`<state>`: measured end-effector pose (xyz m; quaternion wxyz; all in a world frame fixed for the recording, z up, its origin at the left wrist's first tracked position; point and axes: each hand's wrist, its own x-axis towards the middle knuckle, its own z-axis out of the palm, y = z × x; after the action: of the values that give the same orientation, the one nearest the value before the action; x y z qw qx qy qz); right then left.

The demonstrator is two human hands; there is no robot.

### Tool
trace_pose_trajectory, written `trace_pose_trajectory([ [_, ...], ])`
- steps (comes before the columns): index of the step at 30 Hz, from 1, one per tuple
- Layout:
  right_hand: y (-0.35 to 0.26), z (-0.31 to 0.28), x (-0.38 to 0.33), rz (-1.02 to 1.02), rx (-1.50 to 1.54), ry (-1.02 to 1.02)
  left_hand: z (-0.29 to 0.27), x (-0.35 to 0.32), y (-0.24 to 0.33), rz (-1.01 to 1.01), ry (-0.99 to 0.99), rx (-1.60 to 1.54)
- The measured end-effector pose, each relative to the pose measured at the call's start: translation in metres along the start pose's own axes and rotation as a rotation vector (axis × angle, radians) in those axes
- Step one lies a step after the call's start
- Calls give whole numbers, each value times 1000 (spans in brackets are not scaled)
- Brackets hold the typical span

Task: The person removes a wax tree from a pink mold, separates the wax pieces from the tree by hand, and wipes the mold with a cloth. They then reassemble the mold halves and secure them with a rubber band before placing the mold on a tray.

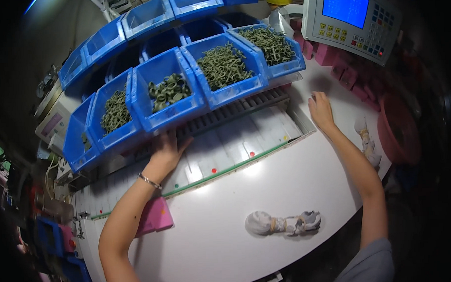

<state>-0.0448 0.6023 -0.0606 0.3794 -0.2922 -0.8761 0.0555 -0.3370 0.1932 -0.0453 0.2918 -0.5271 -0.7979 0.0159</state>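
My left hand (165,150) reaches in under the front lip of a blue bin (153,121) that holds green ring-like pieces (170,92). Its thumb stands out to the side over a white sectioned panel (201,161), and the fingertips are partly hidden by the bin's shadow. I see nothing held in it, and it looks open. My right hand (322,112) rests on the white tabletop (296,178), right of the panel's end. Its fingers are loosely bent with the thumb apart, nothing visible in them.
More blue bins with small green twisted pieces (225,66) stand in tiers above a dark slotted rail (234,111). A control box with blue screen (353,22) sits at back right, near pink blocks (345,72) and a reddish basin (399,127). A banded white bundle (283,223) and pink block (156,215) lie nearer.
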Motion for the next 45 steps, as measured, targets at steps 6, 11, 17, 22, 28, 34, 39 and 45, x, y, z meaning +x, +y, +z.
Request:
trace_pose_trajectory([
  [6, -33, 38, 45, 112, 325, -93, 26, 71, -2, -17, -267, -203],
  [11, -13, 102, 78, -226, 84, -62, 30, 100, 7, -32, -326, -351],
  [17, -15, 133, 95, -277, 242, 0, 31, 117, 27, -24, -333, -425],
  [22, -19, 125, 89, -229, 254, -3, 26, 144, 56, 40, -282, -530],
  [28, -19, 64, 58, 111, -38, -84, -1, 152, 135, 57, -211, -681],
  [34, -1, -31, -7, 308, 44, -184, -70, 123, 202, 132, -155, -623],
  [39, -30, -82, -61, 273, 98, -229, -104, 74, 216, 152, -150, -573],
  [45, -71, -115, -116, -16, 24, -496, -128, 7, 188, 115, -211, -617],
])
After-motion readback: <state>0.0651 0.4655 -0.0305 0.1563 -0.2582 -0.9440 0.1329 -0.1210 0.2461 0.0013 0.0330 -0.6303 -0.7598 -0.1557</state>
